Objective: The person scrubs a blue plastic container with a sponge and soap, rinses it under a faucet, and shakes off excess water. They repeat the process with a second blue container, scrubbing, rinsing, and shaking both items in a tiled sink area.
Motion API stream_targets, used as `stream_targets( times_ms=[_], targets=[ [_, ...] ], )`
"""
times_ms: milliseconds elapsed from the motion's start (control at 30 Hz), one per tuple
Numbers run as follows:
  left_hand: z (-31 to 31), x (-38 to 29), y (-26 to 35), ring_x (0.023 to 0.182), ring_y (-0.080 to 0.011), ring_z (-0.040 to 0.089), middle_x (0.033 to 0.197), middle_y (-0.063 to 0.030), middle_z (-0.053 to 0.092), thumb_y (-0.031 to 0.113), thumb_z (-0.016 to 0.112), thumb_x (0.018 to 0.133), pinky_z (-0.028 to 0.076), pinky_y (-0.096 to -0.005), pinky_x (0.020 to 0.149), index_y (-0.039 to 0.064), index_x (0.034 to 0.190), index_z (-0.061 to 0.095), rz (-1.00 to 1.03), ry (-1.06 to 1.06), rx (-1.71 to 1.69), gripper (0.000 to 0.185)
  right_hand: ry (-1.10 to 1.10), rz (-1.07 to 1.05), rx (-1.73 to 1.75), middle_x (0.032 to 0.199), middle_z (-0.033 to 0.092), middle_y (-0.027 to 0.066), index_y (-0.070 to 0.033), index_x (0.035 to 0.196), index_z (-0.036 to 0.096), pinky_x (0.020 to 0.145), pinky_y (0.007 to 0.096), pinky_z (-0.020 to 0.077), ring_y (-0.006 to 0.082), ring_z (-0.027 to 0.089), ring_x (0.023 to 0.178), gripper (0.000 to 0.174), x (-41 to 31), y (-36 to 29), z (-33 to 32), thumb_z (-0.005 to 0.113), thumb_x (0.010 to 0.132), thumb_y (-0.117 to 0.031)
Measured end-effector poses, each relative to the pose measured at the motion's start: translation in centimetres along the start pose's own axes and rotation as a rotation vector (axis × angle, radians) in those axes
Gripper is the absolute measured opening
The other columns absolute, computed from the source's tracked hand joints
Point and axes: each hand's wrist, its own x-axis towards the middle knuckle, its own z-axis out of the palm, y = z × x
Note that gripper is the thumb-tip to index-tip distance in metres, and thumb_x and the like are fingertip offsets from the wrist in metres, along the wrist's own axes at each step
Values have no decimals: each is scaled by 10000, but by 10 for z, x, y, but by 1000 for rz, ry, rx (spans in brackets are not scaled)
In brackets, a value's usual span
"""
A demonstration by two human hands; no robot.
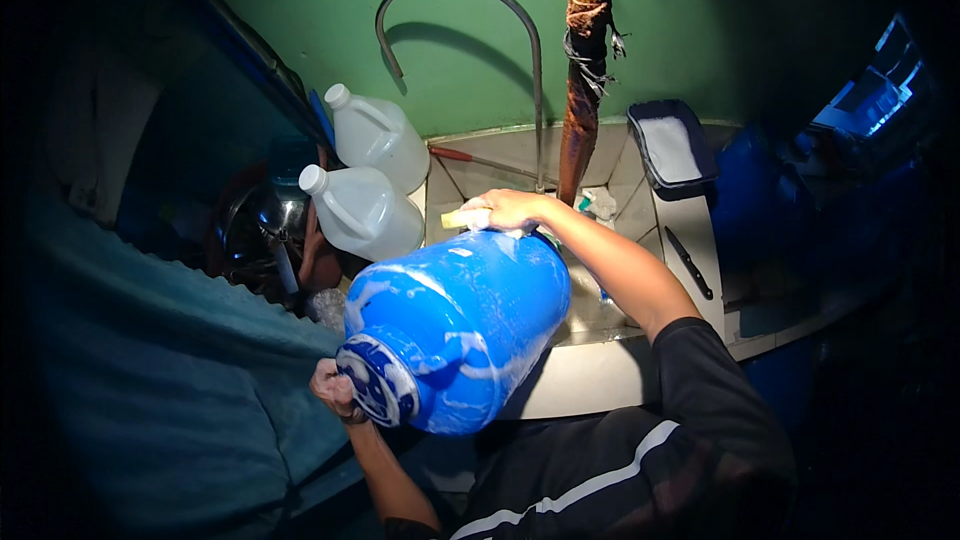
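A large blue plastic water jug [480,307], streaked with white suds, lies tilted over the tiled sink, its capped neck towards the lower left. My left hand [334,390] grips the edge of the dark blue, foamy cap [377,381]. On the jug's upper far side rests my right hand [506,211], fingers round a yellow sponge [454,220] with foam on it. The jug hides part of the sink basin [600,322]. A curved metal faucet pipe [536,75] rises behind the right hand.
Two translucent plastic jugs [379,139] [364,214] stand left of the sink. A black-handled knife [690,264] and a dark tub with white contents [671,146] are on the right ledge. A wrapped blue pole [589,52] stands behind; teal cloth [187,360] hangs at left.
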Motion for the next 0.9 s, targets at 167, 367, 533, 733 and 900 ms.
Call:
stream_targets(
  times_ms=[167,367,533,733,900],
  targets=[
    [51,2,9,641,-69,434,697,26,486,243,630,917,371,-237,603,42,722,509,-79,206,131,304,299,207,-87,1083,704,180,-97,1172,670,855,436,508,321,674,1013,495,-6,12,8,600,903,-506],
    [138,6,1,600,-41,408,678,48,483,243,671,963,315,-226,529,62,727,534,-236,348,66,328,848,-444,-240,1276,622,185,-50,1289,655,1017,458,409,359,521,1196,379,-109,-34,74,557,957,-205],
    [171,8,0,478,-14,393,622,42,505,249,720,947,284,-183,420,56,752,551,-327,408,114,323,1269,-276,113,1129,643,188,16,1196,647,989,406,437,317,570,1130,357,-123,30,142,481,976,-212],
    [184,14,-6,711,-38,461,787,30,551,175,704,961,374,-208,623,33,867,590,-173,149,360,205,1072,380,1149,1201,587,152,-18,1309,602,1003,359,438,231,576,1133,464,-77,157,164,544,983,-343],
    [232,7,-47,737,-90,546,835,-8,560,156,788,878,438,-241,659,100,1035,464,-759,-102,36,364,1278,-68,956,1193,565,121,-23,1420,502,1061,377,381,255,522,1174,522,-96,117,171,554,985,-308]
  ],
)
